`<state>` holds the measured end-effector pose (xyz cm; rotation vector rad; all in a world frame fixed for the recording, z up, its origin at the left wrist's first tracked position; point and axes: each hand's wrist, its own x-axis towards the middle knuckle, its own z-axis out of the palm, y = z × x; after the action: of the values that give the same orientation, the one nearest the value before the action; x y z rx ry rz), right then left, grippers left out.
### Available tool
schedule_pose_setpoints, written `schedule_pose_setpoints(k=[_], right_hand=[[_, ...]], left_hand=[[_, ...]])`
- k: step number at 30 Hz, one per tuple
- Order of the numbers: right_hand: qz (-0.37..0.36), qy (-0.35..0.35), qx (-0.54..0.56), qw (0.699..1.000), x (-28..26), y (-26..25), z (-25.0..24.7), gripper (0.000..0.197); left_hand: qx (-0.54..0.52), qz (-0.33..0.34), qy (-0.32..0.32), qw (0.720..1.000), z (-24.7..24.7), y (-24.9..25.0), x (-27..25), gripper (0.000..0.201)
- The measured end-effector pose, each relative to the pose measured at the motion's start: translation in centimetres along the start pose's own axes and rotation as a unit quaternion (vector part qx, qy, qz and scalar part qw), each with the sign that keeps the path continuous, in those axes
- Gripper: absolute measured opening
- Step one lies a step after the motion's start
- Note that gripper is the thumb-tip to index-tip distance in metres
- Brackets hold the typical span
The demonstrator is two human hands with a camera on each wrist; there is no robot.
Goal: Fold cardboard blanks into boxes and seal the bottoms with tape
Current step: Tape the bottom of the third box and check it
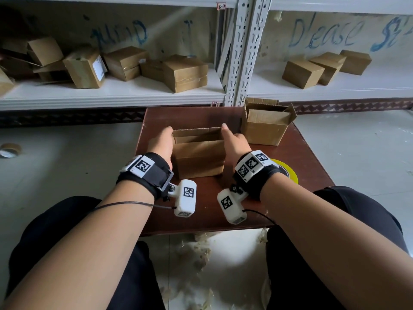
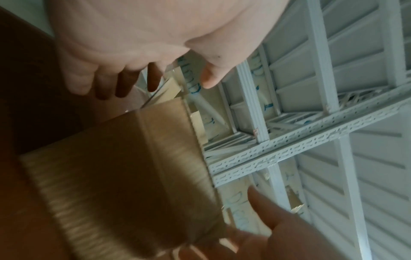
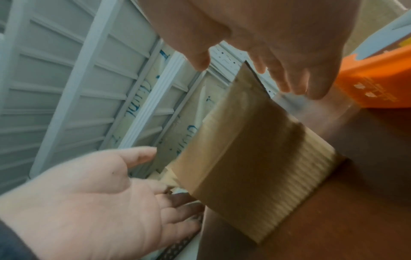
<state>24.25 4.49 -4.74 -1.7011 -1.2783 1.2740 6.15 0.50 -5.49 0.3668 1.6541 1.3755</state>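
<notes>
Hands: left hand (image 1: 162, 143) and right hand (image 1: 234, 143), fingers straight, flank the brown cardboard box (image 1: 199, 154).
Done: box squared between the palms.
Left: bottom untaped, as far as shown; yellow tape roll (image 1: 288, 173) behind right wrist.

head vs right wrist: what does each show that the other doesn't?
Head only: the open box at the table's far right, the yellow tape roll behind the right wrist, finished boxes on the shelves, a tape roll on the floor.

Right wrist only: an orange object at the table's edge, and both palms from below, fingers spread.

Both: the box being folded between the left hand and right hand, the brown table, and the shelving.
</notes>
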Motion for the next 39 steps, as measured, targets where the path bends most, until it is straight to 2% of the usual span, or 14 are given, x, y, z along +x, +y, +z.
schedule_pose_setpoints(k=[2, 6, 10, 14, 17, 20, 23, 31, 36, 39], right_hand=[[-0.027, 0.019, 0.029, 0.999, -0.1, -1.0, -0.9, 0.093], [-0.105, 0.045, 0.056, 0.992, -0.3, -2.9, -3.5, 0.067], [-0.128, 0.052, 0.089, 0.986, -1.2, -4.2, -6.0, 0.053], [-0.103, 0.058, 0.120, 0.986, -1.4, -4.2, -6.5, 0.042], [-0.109, 0.058, 0.092, 0.988, -1.6, -4.0, -6.4, 0.046], [-0.131, 0.064, 0.054, 0.988, -1.9, -3.6, -6.2, 0.059], [-0.134, 0.060, 0.043, 0.988, -2.1, -3.6, -6.1, 0.060], [-0.115, 0.049, 0.022, 0.992, -0.9, -3.2, -5.5, 0.064], [-0.040, -0.003, 0.000, 0.999, 0.6, -2.4, -3.6, 0.052], [0.013, 0.000, 0.003, 1.000, 1.2, -1.6, -2.6, 0.048]], left_hand=[[-0.006, 0.020, 0.006, 1.000, -0.8, 2.0, -0.6, 0.055], [-0.005, 0.059, -0.011, 0.998, -2.7, 5.7, -1.8, 0.033], [-0.024, 0.091, -0.007, 0.996, -4.8, 7.3, -2.6, 0.047], [-0.023, 0.080, -0.029, 0.996, -5.4, 7.1, -2.9, 0.036], [-0.018, 0.079, -0.041, 0.996, -5.1, 6.8, -2.8, 0.031], [-0.022, 0.078, -0.038, 0.996, -5.0, 6.8, -2.7, 0.033], [-0.027, 0.077, -0.033, 0.996, -4.9, 6.8, -2.7, 0.033], [-0.024, 0.064, -0.027, 0.997, -4.1, 6.2, -2.5, 0.036], [0.027, 0.051, -0.038, 0.998, -1.9, 4.3, -3.0, 0.037], [0.062, 0.053, -0.002, 0.997, -1.3, 2.5, -1.3, 0.037]])
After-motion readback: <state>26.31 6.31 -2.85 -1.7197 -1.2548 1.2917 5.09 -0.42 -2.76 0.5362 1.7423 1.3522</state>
